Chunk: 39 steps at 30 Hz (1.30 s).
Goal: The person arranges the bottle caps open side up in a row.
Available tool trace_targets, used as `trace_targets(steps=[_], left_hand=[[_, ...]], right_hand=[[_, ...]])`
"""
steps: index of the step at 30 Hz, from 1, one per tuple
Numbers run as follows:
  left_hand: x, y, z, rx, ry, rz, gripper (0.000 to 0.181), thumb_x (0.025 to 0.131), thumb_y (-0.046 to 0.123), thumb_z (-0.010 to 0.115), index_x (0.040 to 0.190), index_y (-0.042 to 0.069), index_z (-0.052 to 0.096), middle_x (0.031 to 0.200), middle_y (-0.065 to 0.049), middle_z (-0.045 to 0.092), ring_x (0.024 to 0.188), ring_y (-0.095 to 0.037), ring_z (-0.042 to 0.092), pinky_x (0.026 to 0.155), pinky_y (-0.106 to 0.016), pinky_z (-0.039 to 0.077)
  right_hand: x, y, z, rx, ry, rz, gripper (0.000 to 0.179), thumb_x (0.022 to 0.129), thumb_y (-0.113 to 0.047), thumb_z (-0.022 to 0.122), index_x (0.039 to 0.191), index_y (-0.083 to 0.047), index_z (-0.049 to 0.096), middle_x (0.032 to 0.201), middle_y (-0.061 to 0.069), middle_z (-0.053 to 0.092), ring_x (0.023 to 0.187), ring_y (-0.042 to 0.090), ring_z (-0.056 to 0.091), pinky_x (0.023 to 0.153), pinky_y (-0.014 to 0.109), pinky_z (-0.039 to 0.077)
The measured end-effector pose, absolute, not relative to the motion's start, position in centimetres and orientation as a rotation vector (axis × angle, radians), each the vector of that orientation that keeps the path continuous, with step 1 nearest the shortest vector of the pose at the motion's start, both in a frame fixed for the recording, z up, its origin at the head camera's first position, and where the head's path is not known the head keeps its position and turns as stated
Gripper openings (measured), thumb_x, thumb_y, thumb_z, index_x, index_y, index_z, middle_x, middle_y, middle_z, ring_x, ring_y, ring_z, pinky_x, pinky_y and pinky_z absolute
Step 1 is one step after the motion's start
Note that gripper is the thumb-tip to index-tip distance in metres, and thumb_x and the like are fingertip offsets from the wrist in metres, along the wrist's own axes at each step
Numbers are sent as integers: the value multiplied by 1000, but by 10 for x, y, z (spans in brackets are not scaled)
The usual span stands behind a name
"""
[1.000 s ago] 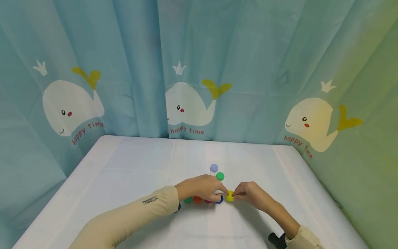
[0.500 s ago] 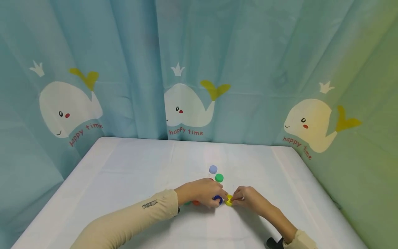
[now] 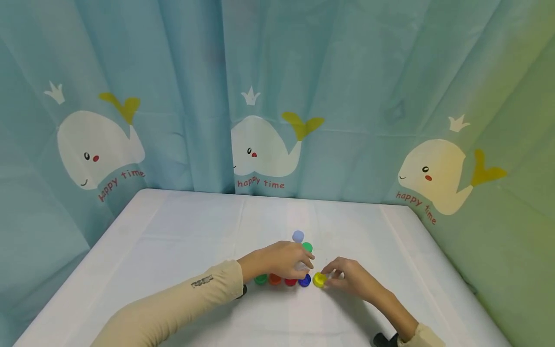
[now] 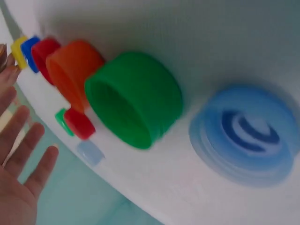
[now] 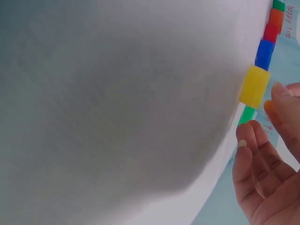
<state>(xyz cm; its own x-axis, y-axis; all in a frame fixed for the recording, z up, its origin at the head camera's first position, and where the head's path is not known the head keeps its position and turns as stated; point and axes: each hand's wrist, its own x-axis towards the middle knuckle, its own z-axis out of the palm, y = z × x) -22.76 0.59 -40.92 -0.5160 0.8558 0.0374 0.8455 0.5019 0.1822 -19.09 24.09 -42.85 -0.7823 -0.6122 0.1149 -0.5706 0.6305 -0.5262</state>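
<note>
A row of plastic bottle caps lies on the white table: green (image 3: 260, 279), orange (image 3: 275, 280), red (image 3: 291, 282), blue (image 3: 305, 280) and yellow (image 3: 319, 280). My right hand (image 3: 353, 278) is beside the yellow cap, thumb and fingers parted at its right edge and gripping nothing. Over the row hovers my left hand (image 3: 282, 260), its fingers spread in the left wrist view and holding nothing. Behind it show a lilac cap (image 3: 297, 236) and a second green cap (image 3: 307, 247); a second red cap (image 4: 79, 123) appears only in the left wrist view.
A light blue cap (image 4: 248, 140) stands near the green end of the row; the left arm hides it in the head view. A curtain (image 3: 355, 72) printed with whales hangs along the table's far edge and sides.
The left fingers have drawn back from the blue and yellow caps, uncovering more of the row. My right fingers have let go of the yellow cap and parted beside it.
</note>
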Motion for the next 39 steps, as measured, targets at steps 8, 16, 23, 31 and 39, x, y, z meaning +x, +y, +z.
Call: trace_targets(steps=[8, 16, 23, 31, 39], left_hand=[[-249, -3, -400, 923, 2876, 595, 13, 89, 21, 65, 96, 14, 74, 87, 6, 62, 77, -7, 52, 74, -18, 47], [-276, 0, -402, 656, 2893, 856, 11, 88, 13, 66, 90, 5, 73, 76, 0, 65, 63, -11, 53, 60, -20, 47], [-289, 8, -405, 580, 2951, 889, 14, 85, 14, 70, 94, 3, 71, 80, -3, 62, 70, -14, 54, 64, -23, 48], [-297, 15, -406, 408, 2847, 665, 25, 85, 14, 71, 103, -2, 65, 95, -10, 65, 86, -20, 61, 81, -32, 50], [-300, 12, -412, 405, 2773, 659, 25, 86, 14, 70, 103, -2, 65, 93, -10, 65, 75, -18, 56, 76, -31, 51]], right_hand=[[-221, 230, -419, -847, 2827, -809, 17, 86, -19, 69, 97, -6, 70, 89, -4, 65, 76, 11, 59, 68, 23, 50], [-265, 206, -411, -692, 2819, -889, 21, 88, -16, 67, 104, -2, 69, 90, 3, 67, 83, 20, 62, 73, 31, 53], [-293, 181, -415, -622, 2800, -832, 29, 84, -16, 72, 108, 0, 66, 88, 5, 67, 80, 18, 61, 72, 31, 52], [-300, 166, -420, -472, 2757, -706, 37, 81, -18, 76, 112, -3, 65, 91, 5, 65, 83, 18, 58, 82, 34, 50], [-299, 163, -422, -566, 2810, -668, 30, 80, -15, 76, 106, -2, 68, 84, 3, 63, 75, 16, 55, 75, 29, 50]])
